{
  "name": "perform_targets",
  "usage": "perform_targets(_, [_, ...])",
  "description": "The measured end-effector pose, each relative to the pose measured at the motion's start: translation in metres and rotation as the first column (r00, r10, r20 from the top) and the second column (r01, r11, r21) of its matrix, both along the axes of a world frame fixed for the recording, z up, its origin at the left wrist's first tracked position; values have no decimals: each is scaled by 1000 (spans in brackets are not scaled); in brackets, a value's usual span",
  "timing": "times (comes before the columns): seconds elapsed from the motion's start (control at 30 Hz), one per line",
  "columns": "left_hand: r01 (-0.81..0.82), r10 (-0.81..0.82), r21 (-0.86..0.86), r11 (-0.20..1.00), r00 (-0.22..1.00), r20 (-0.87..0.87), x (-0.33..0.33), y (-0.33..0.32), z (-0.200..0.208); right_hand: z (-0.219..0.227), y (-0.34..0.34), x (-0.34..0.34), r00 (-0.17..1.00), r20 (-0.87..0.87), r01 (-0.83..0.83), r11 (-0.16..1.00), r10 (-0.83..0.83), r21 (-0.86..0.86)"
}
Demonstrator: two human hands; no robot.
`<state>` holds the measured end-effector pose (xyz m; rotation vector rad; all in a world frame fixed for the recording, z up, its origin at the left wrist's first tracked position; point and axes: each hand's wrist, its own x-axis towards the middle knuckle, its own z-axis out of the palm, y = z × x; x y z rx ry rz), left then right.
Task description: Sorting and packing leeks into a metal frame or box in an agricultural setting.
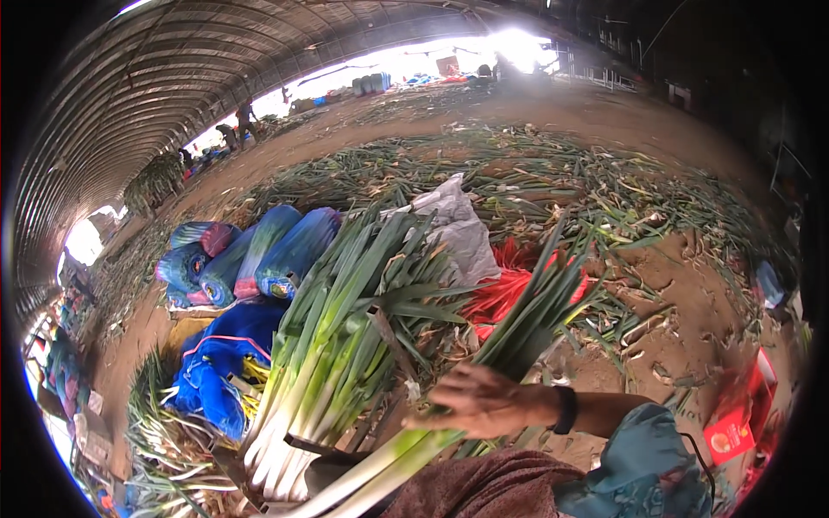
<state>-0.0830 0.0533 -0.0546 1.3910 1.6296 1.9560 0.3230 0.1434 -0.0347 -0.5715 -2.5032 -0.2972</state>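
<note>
My right hand (471,401), with a dark band on the wrist, is closed around a small bunch of leeks (380,473). Their white ends reach down to the lower edge, and their green leaves fan up and right past the hand. Left of it, a large heap of leeks (337,345) lies with white shafts toward me, resting on a dark frame (332,462). My left hand does not show. Behind the held leaves lies a tangle of red plastic strips (496,298), beside a pale crumpled sack (453,229).
Several bundles in blue mesh (298,246) lie at the left, behind a bright blue cloth or net (211,371). Thinner onion-like plants (160,436) are piled at lower left. Loose leaves (630,190) cover the dirt floor. A red box (738,414) sits at right. People (244,121) stand far off.
</note>
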Motion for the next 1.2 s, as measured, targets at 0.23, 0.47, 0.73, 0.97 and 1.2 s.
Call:
perform_targets(0.23, [30,-107,-197,980,913,-394,-14,-22,25,24,15,-13,980,189,-29,988,58,-151])
perform_targets(0.47, [-27,-277,-412,911,700,-658,-3,-60,22,12,26,-18,970,239,2,987,37,-162])
perform_targets(0.73, [121,-584,-599,791,442,-681,34,-17,41,42,33,-14,974,215,-26,983,66,-183])
perform_targets(0.97, [295,-569,-487,822,419,-708,40,54,40,68,41,-2,938,339,129,980,-71,-150])
perform_targets(1.2, [424,-549,-377,824,431,-716,28,113,18,87,78,-28,920,390,97,984,-30,-152])
